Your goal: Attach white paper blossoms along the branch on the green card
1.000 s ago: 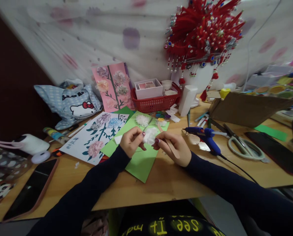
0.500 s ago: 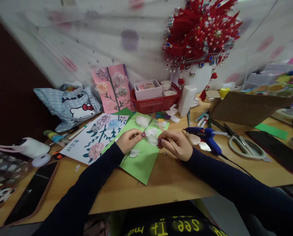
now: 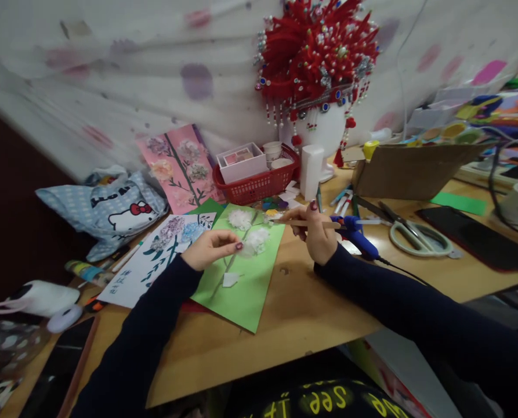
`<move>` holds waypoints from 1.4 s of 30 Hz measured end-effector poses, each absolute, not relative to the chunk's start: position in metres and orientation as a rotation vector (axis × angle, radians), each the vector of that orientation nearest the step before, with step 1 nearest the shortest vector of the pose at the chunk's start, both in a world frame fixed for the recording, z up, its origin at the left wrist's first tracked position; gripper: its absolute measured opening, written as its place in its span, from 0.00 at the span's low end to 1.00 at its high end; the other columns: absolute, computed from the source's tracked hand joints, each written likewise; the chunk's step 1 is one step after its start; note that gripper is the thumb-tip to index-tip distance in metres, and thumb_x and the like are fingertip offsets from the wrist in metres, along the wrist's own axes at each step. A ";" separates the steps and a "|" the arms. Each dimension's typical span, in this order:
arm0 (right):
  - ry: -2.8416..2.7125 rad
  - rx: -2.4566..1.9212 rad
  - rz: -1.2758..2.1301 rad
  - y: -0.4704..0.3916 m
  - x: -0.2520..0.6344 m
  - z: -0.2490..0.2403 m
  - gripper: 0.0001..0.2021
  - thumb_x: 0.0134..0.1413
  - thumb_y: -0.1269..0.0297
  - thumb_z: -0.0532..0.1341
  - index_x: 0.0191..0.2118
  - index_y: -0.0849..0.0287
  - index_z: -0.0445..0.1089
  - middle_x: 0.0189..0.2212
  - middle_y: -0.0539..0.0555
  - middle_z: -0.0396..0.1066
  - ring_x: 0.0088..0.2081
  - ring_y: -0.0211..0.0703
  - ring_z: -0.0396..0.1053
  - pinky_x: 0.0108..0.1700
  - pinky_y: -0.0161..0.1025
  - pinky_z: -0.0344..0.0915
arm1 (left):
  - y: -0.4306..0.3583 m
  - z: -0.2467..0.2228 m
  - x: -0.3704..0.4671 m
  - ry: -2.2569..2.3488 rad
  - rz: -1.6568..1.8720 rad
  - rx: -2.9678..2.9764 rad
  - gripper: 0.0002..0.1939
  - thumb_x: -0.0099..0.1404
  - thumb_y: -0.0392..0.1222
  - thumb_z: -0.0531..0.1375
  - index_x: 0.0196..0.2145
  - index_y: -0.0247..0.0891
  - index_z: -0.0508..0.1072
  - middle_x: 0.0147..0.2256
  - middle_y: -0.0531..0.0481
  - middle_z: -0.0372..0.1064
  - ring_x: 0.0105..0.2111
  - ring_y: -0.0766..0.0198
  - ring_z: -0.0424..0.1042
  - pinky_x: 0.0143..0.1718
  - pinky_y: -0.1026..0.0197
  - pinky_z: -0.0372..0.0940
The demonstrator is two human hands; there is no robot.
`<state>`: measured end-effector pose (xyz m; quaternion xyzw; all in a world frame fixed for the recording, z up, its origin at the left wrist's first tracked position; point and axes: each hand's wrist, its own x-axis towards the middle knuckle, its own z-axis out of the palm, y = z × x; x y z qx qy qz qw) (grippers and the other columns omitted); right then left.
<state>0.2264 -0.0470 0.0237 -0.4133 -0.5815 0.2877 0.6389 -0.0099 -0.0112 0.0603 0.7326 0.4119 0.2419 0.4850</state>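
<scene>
A green sheet (image 3: 259, 290) lies on the wooden table, bearing two white ruffled flowers, the upper one (image 3: 240, 219) and the lower one (image 3: 257, 240), plus a small white paper piece (image 3: 231, 280). My left hand (image 3: 215, 248) pinches thin whitish material at the lower flower's left edge. In my right hand (image 3: 314, 232) is a thin wooden stick (image 3: 300, 222), held level with its tip pointing left, near a small yellow and white item (image 3: 272, 215) at the sheet's upper right corner.
Right of my right hand are a blue glue gun (image 3: 358, 237), scissors (image 3: 419, 238) and a dark phone (image 3: 480, 235). Behind stand a red basket (image 3: 259, 187) and white bottle (image 3: 311, 171). A flower picture (image 3: 132, 278) lies left.
My right hand has moved away from the lower flower, up and to the right, and the stick now points left. My left hand stays beside the flower. The whole view has shifted.
</scene>
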 end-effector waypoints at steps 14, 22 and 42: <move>-1.577 -1.067 0.524 -0.039 0.226 0.005 0.33 0.62 0.42 0.40 0.20 0.60 0.66 0.12 0.47 0.58 0.17 0.32 0.58 0.23 0.32 0.55 | 0.011 0.014 0.054 1.271 0.619 1.969 0.12 0.50 0.48 0.59 0.22 0.34 0.69 0.18 0.56 0.59 0.20 0.69 0.57 0.24 0.64 0.52; -1.710 -1.087 0.494 -0.036 0.219 0.003 0.32 0.63 0.43 0.40 0.22 0.60 0.66 0.14 0.48 0.61 0.18 0.33 0.59 0.25 0.32 0.55 | 0.015 0.010 0.051 1.334 0.618 1.981 0.10 0.49 0.46 0.59 0.21 0.35 0.68 0.17 0.56 0.59 0.20 0.68 0.58 0.24 0.64 0.53; -1.711 -1.190 0.671 -0.031 0.212 -0.006 0.29 0.62 0.44 0.43 0.24 0.60 0.67 0.14 0.47 0.61 0.18 0.33 0.60 0.25 0.32 0.57 | -0.027 0.000 -0.004 1.484 0.020 2.534 0.41 0.58 0.60 0.56 0.60 0.27 0.58 0.63 0.32 0.47 0.63 0.41 0.49 0.61 0.44 0.49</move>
